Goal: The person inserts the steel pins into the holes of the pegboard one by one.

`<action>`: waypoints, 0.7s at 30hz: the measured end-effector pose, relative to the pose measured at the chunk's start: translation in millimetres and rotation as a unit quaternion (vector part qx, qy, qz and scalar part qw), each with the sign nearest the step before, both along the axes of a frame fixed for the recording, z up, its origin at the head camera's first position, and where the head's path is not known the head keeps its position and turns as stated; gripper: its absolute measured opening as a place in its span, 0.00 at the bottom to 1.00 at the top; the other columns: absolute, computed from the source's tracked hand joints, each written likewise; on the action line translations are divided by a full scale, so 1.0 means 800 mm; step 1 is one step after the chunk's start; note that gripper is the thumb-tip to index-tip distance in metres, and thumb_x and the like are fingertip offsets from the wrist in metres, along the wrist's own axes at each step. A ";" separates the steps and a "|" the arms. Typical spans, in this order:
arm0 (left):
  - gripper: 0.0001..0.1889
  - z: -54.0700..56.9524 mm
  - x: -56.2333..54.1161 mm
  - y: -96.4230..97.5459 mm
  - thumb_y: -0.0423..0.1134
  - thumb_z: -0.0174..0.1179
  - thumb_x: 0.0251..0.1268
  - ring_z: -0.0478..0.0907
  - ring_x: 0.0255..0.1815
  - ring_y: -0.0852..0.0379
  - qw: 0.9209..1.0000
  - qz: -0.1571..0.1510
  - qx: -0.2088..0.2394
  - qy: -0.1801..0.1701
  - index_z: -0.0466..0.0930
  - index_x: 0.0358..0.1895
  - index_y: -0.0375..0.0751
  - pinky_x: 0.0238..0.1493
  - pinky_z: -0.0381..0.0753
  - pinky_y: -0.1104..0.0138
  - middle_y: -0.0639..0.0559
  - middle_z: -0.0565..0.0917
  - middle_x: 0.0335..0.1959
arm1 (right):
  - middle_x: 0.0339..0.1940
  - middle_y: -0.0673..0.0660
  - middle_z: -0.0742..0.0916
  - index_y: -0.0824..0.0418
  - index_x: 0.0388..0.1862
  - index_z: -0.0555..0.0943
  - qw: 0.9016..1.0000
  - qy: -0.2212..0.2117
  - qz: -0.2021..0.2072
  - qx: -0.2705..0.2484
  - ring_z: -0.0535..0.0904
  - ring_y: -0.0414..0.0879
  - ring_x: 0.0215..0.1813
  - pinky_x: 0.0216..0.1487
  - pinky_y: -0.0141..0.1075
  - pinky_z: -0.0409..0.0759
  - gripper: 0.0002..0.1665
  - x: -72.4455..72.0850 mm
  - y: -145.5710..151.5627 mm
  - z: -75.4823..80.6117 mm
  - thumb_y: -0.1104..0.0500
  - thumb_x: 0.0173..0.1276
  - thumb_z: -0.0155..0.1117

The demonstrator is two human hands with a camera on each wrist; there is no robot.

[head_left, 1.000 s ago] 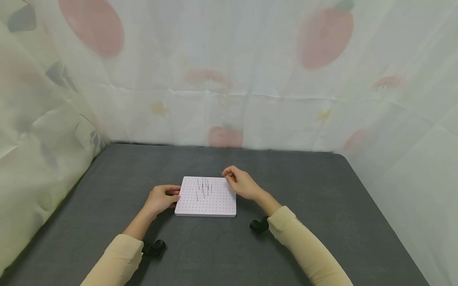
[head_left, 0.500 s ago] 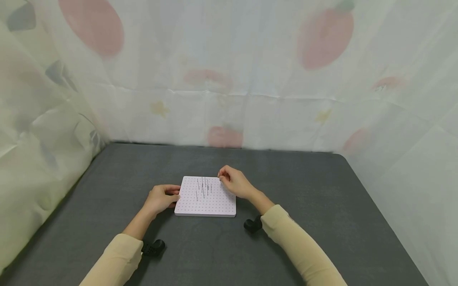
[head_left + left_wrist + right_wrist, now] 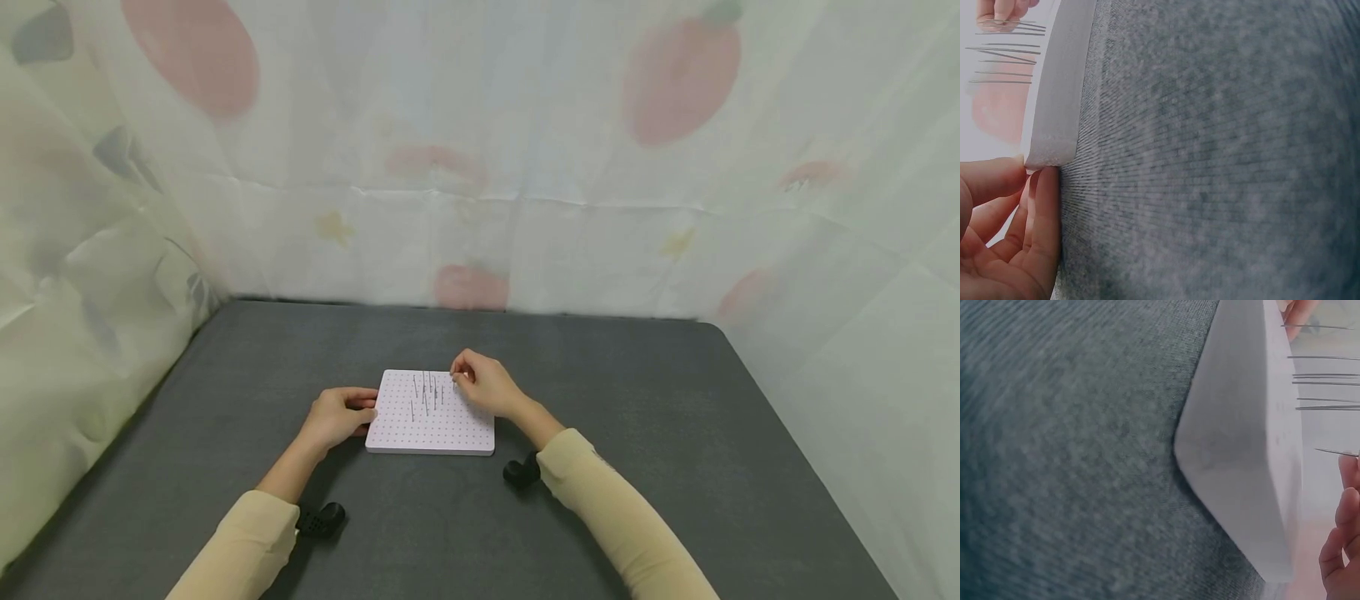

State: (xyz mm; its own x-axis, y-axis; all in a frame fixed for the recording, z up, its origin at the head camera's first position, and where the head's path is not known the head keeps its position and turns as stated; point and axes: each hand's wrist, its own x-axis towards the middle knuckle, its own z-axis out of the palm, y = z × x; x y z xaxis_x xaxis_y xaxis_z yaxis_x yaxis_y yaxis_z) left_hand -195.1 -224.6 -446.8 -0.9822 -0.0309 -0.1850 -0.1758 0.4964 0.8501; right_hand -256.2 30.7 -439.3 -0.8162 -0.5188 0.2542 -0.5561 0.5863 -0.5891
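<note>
A white pegboard with a grid of small holes lies on the table. Several thin metal needles stand upright in its back-left part. My left hand grips the board's left edge, thumb on the top and fingers against the side, as the left wrist view shows. Over the board's back-right part, my right hand pinches one more needle between thumb and fingertips. In the right wrist view the tip of that needle points at the board, apart from its surface, beside the standing ones.
The dark grey table extends around the board. A patterned white curtain hangs along its back and sides. Black wrist devices sit below both sleeves.
My right hand has moved left across the board with the needle, closer to the standing needles. The left hand and board have stayed in place.
</note>
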 end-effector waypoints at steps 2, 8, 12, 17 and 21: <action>0.19 0.000 0.000 0.000 0.30 0.58 0.58 0.80 0.35 0.56 1.000 0.000 0.000 0.000 0.75 0.54 0.31 0.33 0.84 0.64 0.39 0.80 0.43 | 0.24 0.48 0.76 0.57 0.37 0.76 1.000 0.003 0.001 0.003 0.66 0.38 0.25 0.25 0.26 0.63 0.02 -0.001 0.000 -0.002 0.62 0.66 0.56; 0.19 -0.001 0.000 0.000 0.30 0.58 0.58 0.80 0.35 0.56 1.000 0.001 0.000 0.001 0.75 0.54 0.32 0.33 0.84 0.64 0.39 0.80 0.43 | 0.24 0.47 0.77 0.55 0.36 0.76 1.000 0.014 0.000 0.018 0.67 0.38 0.25 0.25 0.26 0.65 0.03 -0.003 0.000 -0.004 0.62 0.65 0.56; 0.19 -0.001 0.000 0.000 0.30 0.58 0.58 0.80 0.35 0.56 1.000 -0.001 0.002 0.003 0.75 0.54 0.31 0.33 0.84 0.63 0.39 0.80 0.43 | 0.23 0.46 0.76 0.53 0.36 0.76 0.999 0.012 -0.004 0.032 0.66 0.37 0.24 0.24 0.26 0.64 0.03 -0.003 0.001 -0.005 0.60 0.66 0.55; 0.19 -0.002 0.000 0.000 0.29 0.58 0.58 0.80 0.35 0.56 1.000 -0.001 0.004 0.005 0.75 0.54 0.31 0.33 0.84 0.64 0.39 0.80 0.43 | 0.21 0.45 0.76 0.53 0.37 0.76 0.999 0.007 -0.005 0.048 0.66 0.37 0.23 0.23 0.26 0.64 0.03 -0.002 0.001 -0.003 0.58 0.66 0.55; 0.19 -0.002 0.000 0.000 0.30 0.58 0.58 0.80 0.35 0.56 1.000 0.000 0.001 0.004 0.75 0.54 0.31 0.33 0.84 0.64 0.39 0.80 0.42 | 0.23 0.45 0.77 0.53 0.37 0.77 0.998 0.021 0.000 0.058 0.68 0.36 0.24 0.25 0.26 0.66 0.03 -0.002 0.000 -0.001 0.58 0.66 0.56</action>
